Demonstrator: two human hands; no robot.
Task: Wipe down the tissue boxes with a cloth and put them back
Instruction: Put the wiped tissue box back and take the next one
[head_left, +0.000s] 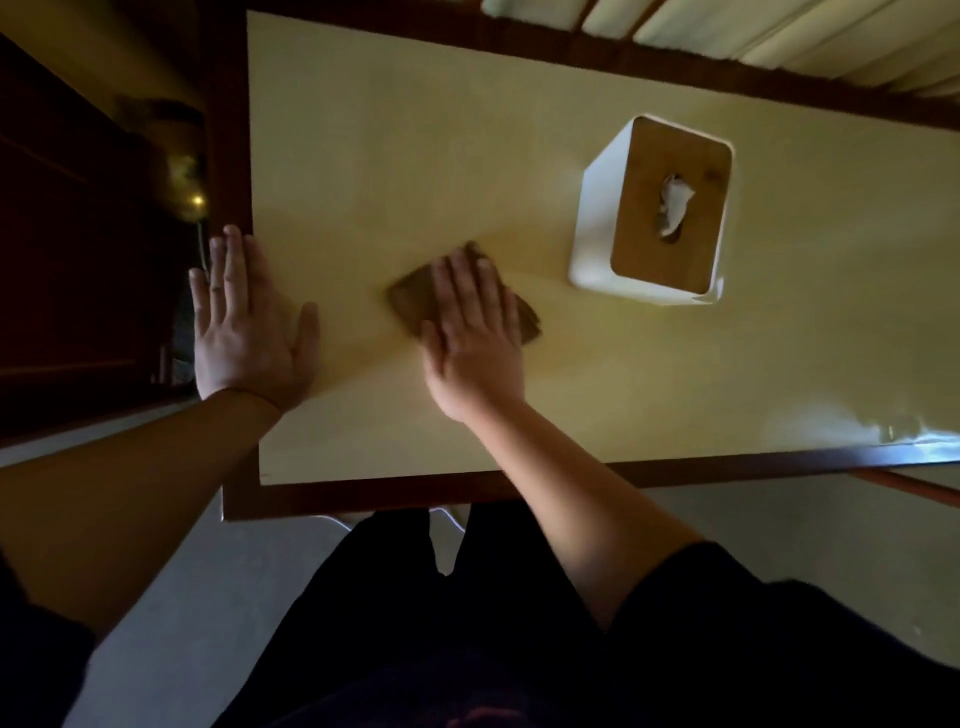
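One white tissue box (597, 218) with a wooden lid and a tissue sticking out of its slot stands on the pale yellow table (389, 145), to the right of my hands. A brown cloth (410, 301) lies flat on the table top. My right hand (472, 332) presses on the cloth with straight fingers and covers most of it. Flat on the table's left edge rests my left hand (244, 322), its fingers spread and holding nothing. The box stands apart from both hands.
The table has a dark wooden frame (415, 493) around its top. Pale slats or cushions (779, 36) run along the far side. Dark furniture (78, 234) stands to the left, and grey floor (208, 571) lies in front of the table.
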